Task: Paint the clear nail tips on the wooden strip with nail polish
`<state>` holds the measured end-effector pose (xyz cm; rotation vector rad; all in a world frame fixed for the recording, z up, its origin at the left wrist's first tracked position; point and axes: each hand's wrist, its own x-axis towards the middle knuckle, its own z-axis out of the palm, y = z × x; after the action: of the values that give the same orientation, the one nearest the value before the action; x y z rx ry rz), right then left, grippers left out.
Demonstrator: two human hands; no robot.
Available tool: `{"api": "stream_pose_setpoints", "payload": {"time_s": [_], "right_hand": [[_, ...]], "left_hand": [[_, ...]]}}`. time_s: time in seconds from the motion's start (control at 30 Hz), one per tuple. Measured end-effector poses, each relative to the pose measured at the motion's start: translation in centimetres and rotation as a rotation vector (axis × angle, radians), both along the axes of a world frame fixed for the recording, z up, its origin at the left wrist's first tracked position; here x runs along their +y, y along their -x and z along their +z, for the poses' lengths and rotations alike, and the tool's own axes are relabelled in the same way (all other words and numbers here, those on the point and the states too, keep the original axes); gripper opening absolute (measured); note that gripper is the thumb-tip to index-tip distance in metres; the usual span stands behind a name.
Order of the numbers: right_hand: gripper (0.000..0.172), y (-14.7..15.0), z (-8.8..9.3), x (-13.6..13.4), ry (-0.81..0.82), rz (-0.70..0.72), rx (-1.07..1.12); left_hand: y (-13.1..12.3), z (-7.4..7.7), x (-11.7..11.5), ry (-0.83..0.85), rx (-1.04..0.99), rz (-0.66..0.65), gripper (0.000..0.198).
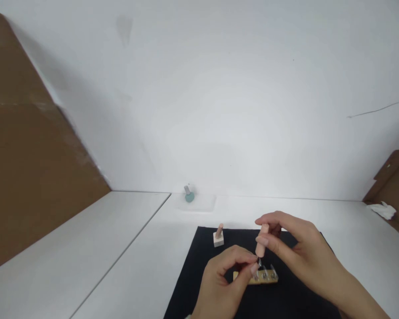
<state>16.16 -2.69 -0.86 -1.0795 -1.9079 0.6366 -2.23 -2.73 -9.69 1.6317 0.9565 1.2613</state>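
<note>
My right hand [292, 248] pinches a pale pink cylinder [260, 249] between thumb and fingers, tilted slightly, its lower end just above my left fingertips. My left hand [229, 277] is closed in a pinch at a small dark and clear piece [260, 262] under the cylinder; whether the two touch I cannot tell. Below lies a yellowish strip [271, 280] with several clear, upright plastic pieces on it, its left part partly hidden by my left hand. Behind them stands a small whitish square block [218, 240] with a pinkish-brown peg-like top.
A black mat [189, 283] lies under the work on the white table [129, 261]. Near the back wall, a small teal round item with a grey stem [189, 196] sits by a clear flat tray [202, 204]. Crumpled white tissue [382, 210] lies at the right by a brown panel.
</note>
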Motion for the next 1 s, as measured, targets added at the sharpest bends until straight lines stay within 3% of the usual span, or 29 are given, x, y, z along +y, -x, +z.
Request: {"api": "stream_pose_setpoints", "payload": {"time_s": [0.23,0.53,0.73,0.83,1.0], "right_hand": [[0.005,0.1,-0.1,0.2,-0.116,-0.147,0.003],[0.006,-0.1,0.1,-0.3,0.042,0.000,0.029],[0.006,-0.1,-0.3,0.2,-0.047,-0.128,0.030],[0.007,-0.2,-0.1,0.1,-0.054,-0.154,0.049],[0.006,-0.2,0.2,-0.3,-0.006,-0.068,0.065]], "left_hand": [[0.1,-0.2,0.0,-0.060,-0.041,-0.039,0.017],[0.2,-0.2,0.0,-0.031,-0.053,-0.060,0.019],[0.2,-0.1,-0.2,-0.031,-0.067,-0.077,0.021],[0.3,-0.3,-0.2,0.032,-0.089,-0.065,0.016],[0.2,-1.1,0.0,0.198,-0.164,-0.083,0.010]]}}
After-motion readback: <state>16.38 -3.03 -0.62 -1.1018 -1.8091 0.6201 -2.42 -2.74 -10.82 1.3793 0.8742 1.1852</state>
